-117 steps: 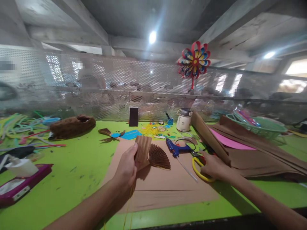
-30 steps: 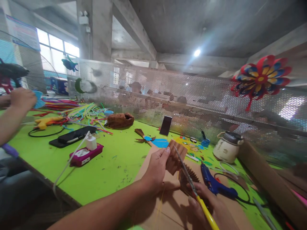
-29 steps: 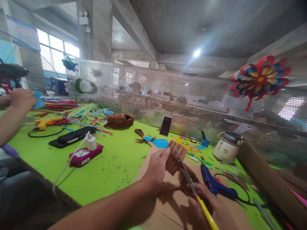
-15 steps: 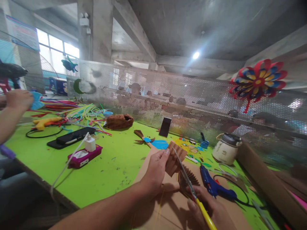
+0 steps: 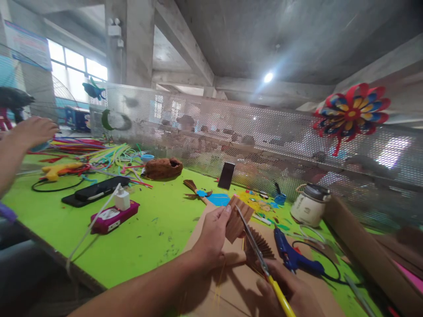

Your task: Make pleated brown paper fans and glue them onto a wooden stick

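My left hand pinches a striped brown piece of corrugated card between thumb and fingers, holding it up above the tabletop. In my right hand is a pair of scissors with yellow handles; the long metal blades point up and away, their tips against the face of the brown card. Behind the blades lies a pleated brown fan-shaped piece, partly covered. Beneath both hands is a flat sheet of brown cardboard. Some of my right fingers are hidden behind the handles.
A blue glue gun with its cord lies right of my hands, near a lidded cream jug. A phone leans at the back. Left are a magenta power strip, a yellow glue gun and a co-worker's hand.
My hands, the card and the scissors stay nearly in place. The view shifts slightly. At the far left, the co-worker's hand has turned over the blue piece, which is now mostly hidden.
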Demonstrator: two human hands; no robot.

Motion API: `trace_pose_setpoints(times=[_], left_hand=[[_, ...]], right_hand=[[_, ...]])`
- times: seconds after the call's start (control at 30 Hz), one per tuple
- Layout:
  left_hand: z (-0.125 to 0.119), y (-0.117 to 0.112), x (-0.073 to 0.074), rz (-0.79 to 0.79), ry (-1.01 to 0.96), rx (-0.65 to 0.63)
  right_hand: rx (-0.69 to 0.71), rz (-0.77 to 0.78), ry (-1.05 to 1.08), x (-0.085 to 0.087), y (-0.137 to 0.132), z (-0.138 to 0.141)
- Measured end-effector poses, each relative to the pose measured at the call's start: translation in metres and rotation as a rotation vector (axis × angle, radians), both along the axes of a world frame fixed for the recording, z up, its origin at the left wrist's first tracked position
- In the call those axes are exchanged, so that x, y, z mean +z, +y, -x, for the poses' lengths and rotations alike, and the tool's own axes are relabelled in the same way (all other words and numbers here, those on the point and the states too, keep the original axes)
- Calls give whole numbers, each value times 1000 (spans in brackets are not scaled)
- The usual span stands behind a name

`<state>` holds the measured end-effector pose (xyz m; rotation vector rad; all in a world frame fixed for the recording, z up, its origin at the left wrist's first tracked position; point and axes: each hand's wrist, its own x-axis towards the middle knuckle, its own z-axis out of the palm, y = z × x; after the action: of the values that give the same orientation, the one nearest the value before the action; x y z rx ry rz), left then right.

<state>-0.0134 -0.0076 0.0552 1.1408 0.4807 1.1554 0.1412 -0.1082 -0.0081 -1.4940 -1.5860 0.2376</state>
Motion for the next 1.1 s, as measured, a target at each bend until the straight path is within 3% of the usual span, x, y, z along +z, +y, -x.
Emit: trace_pose_setpoints(times=[0.23, 0.47, 0.6, 0.83, 0.97, 1.1], left_hand=[[-2, 3, -5, 5, 13, 1], [-1, -1, -4, -18, 16, -34], [-2, -7, -4, 4, 23, -99], [-9, -4, -22, 35, 13, -150], [-8, -4, -24, 25, 26, -148], [-8, -3, -25, 26, 31, -151]], right_hand=[[-3, 19, -1, -2, 1, 1], [63, 138, -50, 3, -1, 0], [88, 95, -37, 11, 0, 3], [37, -51, -149, 26, -1, 6], [-30, -71, -157, 20, 0, 5], [12, -23, -41, 10, 3, 6]])
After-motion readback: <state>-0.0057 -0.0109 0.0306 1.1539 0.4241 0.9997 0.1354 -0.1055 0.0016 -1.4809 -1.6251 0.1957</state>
